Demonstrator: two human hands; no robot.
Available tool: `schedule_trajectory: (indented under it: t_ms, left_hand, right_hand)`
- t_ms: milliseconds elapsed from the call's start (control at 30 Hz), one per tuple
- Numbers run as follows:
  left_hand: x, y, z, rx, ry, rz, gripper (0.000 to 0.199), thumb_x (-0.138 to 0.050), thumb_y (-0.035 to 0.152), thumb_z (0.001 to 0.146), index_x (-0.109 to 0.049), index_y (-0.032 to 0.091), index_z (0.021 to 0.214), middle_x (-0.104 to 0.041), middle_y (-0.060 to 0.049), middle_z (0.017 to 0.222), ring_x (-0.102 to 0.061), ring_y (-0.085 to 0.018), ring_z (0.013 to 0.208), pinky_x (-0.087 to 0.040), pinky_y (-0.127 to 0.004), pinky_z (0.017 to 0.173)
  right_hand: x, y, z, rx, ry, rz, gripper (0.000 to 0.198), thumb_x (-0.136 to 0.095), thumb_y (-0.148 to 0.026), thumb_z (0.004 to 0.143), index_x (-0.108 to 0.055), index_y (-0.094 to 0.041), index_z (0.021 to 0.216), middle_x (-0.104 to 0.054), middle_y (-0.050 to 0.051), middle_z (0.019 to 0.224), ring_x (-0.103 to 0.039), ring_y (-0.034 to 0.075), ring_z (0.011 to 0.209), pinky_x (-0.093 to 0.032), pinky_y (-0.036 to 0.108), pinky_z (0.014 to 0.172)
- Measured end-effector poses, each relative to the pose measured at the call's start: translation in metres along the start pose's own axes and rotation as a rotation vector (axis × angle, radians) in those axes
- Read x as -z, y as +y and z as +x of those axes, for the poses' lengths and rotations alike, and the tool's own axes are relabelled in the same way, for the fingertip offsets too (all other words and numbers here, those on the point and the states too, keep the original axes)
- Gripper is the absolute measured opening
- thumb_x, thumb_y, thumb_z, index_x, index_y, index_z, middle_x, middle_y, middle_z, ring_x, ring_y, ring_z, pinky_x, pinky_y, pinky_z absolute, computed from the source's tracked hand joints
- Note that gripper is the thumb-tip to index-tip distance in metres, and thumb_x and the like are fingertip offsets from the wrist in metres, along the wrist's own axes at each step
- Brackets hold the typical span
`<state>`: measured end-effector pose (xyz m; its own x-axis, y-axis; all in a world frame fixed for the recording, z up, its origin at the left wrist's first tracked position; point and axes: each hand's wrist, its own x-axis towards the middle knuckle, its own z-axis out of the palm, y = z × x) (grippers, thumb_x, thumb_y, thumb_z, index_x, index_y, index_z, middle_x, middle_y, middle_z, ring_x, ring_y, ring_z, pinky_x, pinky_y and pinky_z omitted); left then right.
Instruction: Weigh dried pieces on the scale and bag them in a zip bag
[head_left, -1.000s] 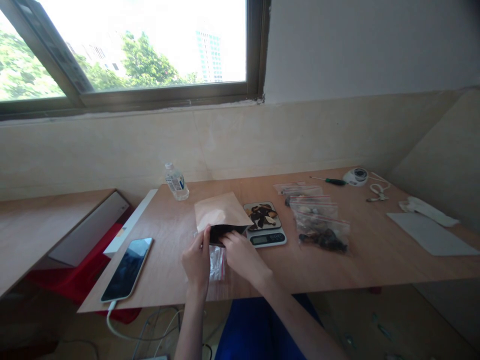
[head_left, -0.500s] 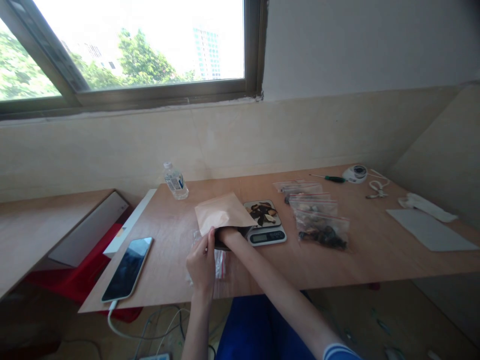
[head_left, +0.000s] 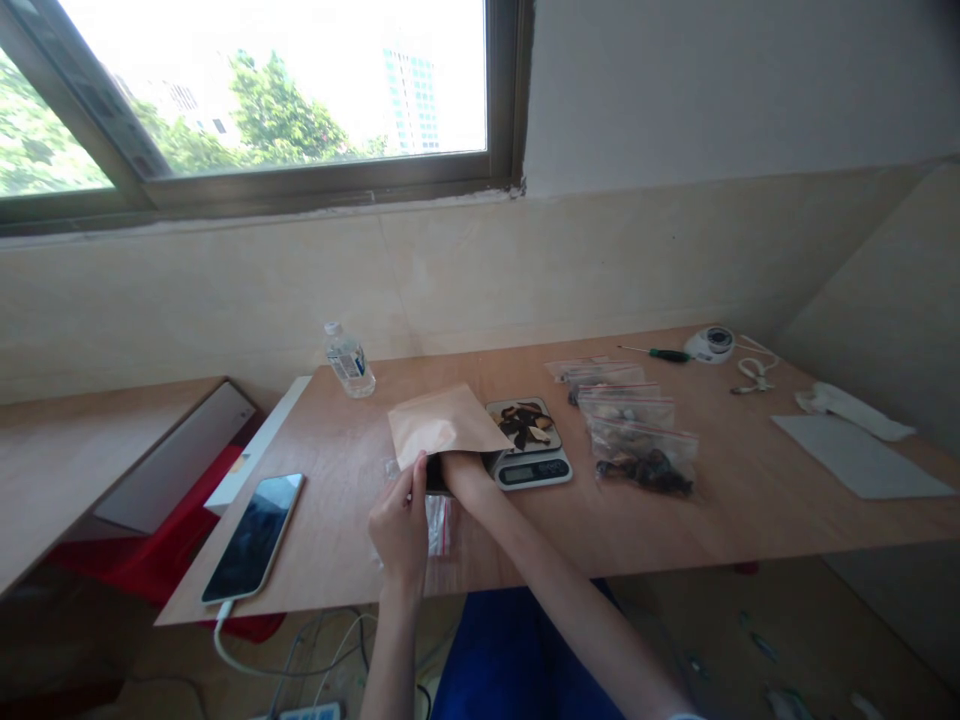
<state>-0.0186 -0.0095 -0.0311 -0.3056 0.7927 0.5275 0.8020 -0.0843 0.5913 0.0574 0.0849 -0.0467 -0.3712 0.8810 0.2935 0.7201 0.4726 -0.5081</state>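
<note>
A brown paper bag (head_left: 450,420) lies on the table with its mouth toward me. My left hand (head_left: 400,515) pinches the edge of that mouth. Inside the bag is my right hand (head_left: 463,476); its fingers are hidden, so what they hold does not show. Just right of the bag, a white digital scale (head_left: 534,470) bears dark and pale dried slices (head_left: 525,424). Under my left hand and the bag, a clear zip bag (head_left: 439,527) with a red strip shows in part.
Several zip bags of dark dried pieces (head_left: 645,470) lie right of the scale. A charging phone (head_left: 255,537) is near the left edge, a water bottle (head_left: 349,362) behind it. Far right are a screwdriver (head_left: 667,355), a dome camera (head_left: 709,345) and a white sheet (head_left: 859,457).
My right hand stays in the paper bag, its forearm shifted slightly. My left hand keeps its pinch on the bag's edge. The whole view has moved a little.
</note>
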Motion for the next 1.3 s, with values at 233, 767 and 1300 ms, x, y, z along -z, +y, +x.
schedule_trajectory:
  t_ms: [233,767,1300]
  left_hand:
    - [0.005,-0.003,0.002,-0.008,0.003,0.048,0.031,-0.046,0.037,0.088,-0.071,0.019,0.092,-0.071,-0.005,0.072,-0.061,-0.013,0.059,-0.032,-0.021,0.05]
    - [0.025,-0.007,0.028,0.107,0.101,0.182,0.044,-0.038,0.048,0.088,-0.071,0.019,0.082,-0.068,-0.007,0.063,-0.061,-0.019,0.058,-0.027,-0.024,0.049]
    - [0.059,0.008,0.12,0.229,0.144,0.267,0.049,-0.042,0.058,0.08,-0.072,0.02,0.08,-0.059,-0.004,0.048,-0.061,-0.025,0.064,-0.038,-0.029,0.055]
  right_hand:
    - [0.029,-0.003,-0.032,0.045,-0.066,0.111,0.039,-0.037,-0.008,0.087,-0.052,-0.016,0.121,-0.057,0.011,0.124,-0.05,0.023,0.117,-0.035,0.037,0.103]
    - [0.089,-0.02,-0.107,-0.035,0.322,0.653,0.015,-0.051,-0.023,0.086,-0.061,-0.022,0.097,-0.068,0.003,0.098,-0.064,0.016,0.092,-0.052,0.028,0.08]
    - [0.08,0.124,-0.11,-0.055,0.334,-0.119,0.025,-0.043,-0.015,0.087,-0.067,-0.021,0.089,-0.059,0.006,0.086,-0.054,0.021,0.087,-0.048,0.036,0.077]
